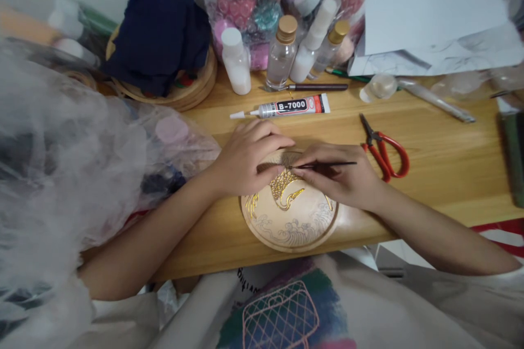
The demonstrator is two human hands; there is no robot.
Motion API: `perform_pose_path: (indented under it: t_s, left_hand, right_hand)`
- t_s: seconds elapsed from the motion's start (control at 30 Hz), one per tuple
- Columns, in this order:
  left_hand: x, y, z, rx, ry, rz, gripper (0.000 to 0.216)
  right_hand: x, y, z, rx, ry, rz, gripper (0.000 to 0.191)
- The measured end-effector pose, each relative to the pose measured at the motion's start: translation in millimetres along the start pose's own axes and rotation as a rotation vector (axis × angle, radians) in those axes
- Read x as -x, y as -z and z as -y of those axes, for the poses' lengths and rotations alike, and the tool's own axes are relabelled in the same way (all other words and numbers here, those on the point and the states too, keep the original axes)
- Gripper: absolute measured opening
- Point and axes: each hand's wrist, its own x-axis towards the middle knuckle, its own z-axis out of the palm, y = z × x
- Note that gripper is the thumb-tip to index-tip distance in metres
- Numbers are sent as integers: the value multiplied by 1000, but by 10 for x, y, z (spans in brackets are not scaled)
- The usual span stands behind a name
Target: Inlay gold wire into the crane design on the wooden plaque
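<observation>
A round wooden plaque (286,223) lies at the near edge of the wooden table (442,169). It bears a drawn crane and waves, and part of the crane is outlined in gold wire. My left hand (245,157) rests on the plaque's upper left rim, fingers curled and pressed down on the design. My right hand (339,177) lies over the upper right and pinches thin dark tweezers (327,164), whose tips point left at the gold crane beside my left fingertips.
A B-7000 glue tube (286,107) lies just behind my hands. Red-handled scissors (385,150) sit to the right. Several small bottles (282,52) and a dark-handled tool (315,87) stand at the back. Plastic bags (73,163) crowd the left, papers (434,16) the back right.
</observation>
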Motion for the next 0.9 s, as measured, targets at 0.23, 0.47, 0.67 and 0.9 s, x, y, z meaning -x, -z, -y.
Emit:
perform_pose_path:
  t_s: [0.23,0.47,0.67,0.9]
  left_hand:
    - [1,-1,7,12,1,1,31]
    - [-5,-2,3,2,9,2,31]
    - [-6,-4,8,4,9,4,30]
    - [-2,-6,5,-1,12,9,31]
  right_hand:
    - [11,6,-2,3,-29,13,5]
    - [7,13,7,3,-21,2,4]
    - [0,8,16,4,-31,11,4]
    - [2,5,2,4,-29,22,4]
